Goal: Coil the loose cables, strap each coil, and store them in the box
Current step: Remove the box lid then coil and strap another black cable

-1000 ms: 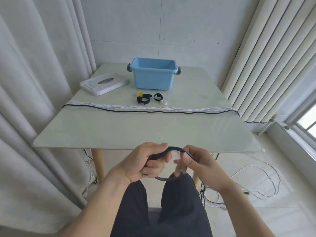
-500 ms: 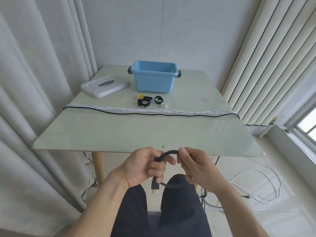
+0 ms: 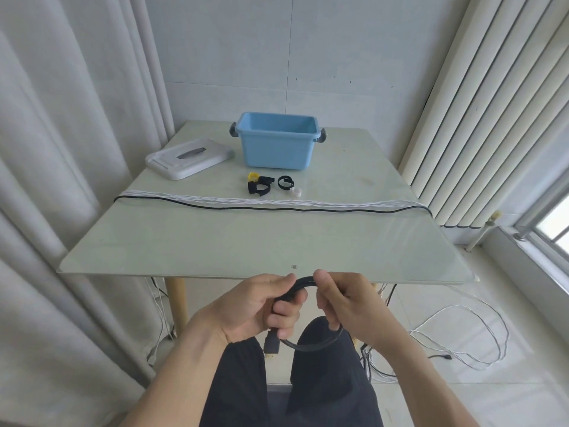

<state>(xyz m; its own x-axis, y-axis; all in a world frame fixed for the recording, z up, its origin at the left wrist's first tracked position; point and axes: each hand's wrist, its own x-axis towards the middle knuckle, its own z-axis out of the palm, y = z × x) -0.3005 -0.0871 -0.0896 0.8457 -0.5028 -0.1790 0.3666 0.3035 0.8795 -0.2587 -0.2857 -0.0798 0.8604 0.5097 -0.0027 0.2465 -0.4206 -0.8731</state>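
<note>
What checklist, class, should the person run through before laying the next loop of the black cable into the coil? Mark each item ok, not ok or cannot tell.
1. Left hand has a grip on the black cable: ok.
2. Right hand holds the loop's other side: ok.
3. Plug end hangs free below the left hand: ok.
4. Straps lie ready on the table: ok.
5. Blue box is open, its lid beside it: ok.
6. Rest of the cable untangled below the table: cannot tell.
</note>
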